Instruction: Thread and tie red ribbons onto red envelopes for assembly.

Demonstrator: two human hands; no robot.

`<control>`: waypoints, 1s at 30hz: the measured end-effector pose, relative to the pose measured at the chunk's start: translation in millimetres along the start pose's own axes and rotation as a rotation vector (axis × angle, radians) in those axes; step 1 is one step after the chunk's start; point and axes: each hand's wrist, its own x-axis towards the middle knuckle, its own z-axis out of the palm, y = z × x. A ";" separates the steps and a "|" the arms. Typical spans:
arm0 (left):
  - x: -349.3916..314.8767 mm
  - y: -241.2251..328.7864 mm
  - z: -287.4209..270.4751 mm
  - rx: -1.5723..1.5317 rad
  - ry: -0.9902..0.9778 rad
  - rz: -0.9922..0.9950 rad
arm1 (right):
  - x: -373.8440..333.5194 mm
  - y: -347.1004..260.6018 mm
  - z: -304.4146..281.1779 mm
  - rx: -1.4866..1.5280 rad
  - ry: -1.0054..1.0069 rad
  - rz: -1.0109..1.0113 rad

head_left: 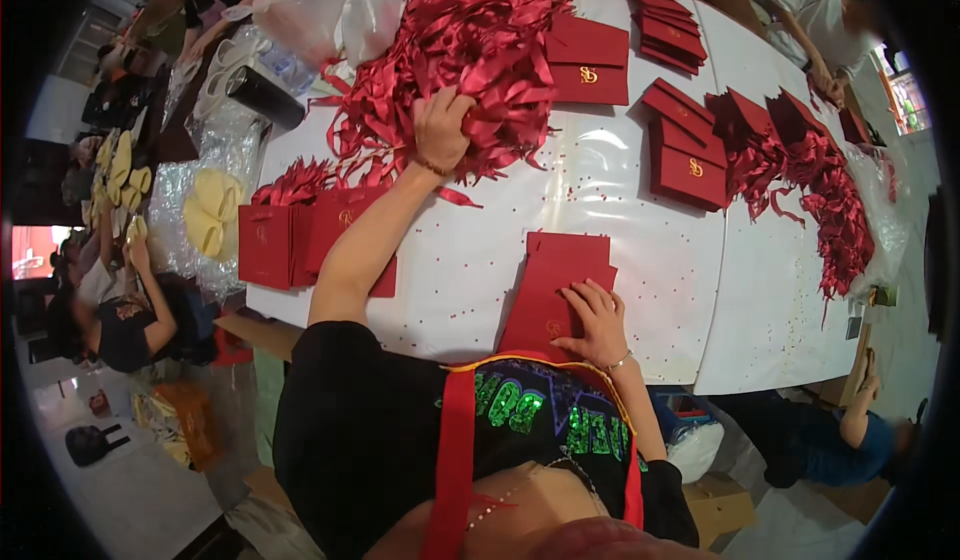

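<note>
Left hand (441,128) reached far across the white counter (640,290), its grip closed on a fistful of the red ribbon pile (460,50) heaped toward the far edge. Right hand (598,322) lay flat, fingers spread open, pressing the red envelope stack (556,285) at the near edge, long axis running away from the person.

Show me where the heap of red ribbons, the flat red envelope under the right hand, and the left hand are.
heap of red ribbons (470,30): head view, on the tangled middle of the heap.
flat red envelope (565,260): head view, on its bare upper part.
left hand (442,128): head view, on the back of the hand.
</note>
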 end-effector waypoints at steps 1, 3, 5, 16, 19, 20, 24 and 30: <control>-9.1 7.9 -7.5 0.012 -0.014 0.002 | 0.2 1.6 0.7 0.002 0.013 -0.004; -36.4 18.3 -17.7 0.119 -0.166 -0.072 | -1.8 2.7 2.8 0.012 0.027 -0.014; -66.0 35.2 -27.2 0.213 -0.340 -0.158 | -1.2 2.4 1.6 0.018 0.041 -0.033; -100.3 73.8 -42.9 0.165 -0.850 -0.388 | -6.2 6.0 6.9 0.026 0.069 -0.071; -96.2 80.5 -68.9 -0.005 -0.910 -0.360 | -8.6 9.6 13.9 0.016 0.143 -0.077; -97.4 88.5 -79.6 0.032 -0.781 -0.285 | -8.4 8.7 14.9 0.019 0.138 -0.081; -111.0 118.6 -101.9 -0.122 -0.661 -0.365 | -8.5 10.5 10.9 0.018 0.138 -0.082; -181.3 178.2 -106.1 -0.501 -1.042 -0.773 | -7.7 11.3 6.1 0.048 0.183 -0.171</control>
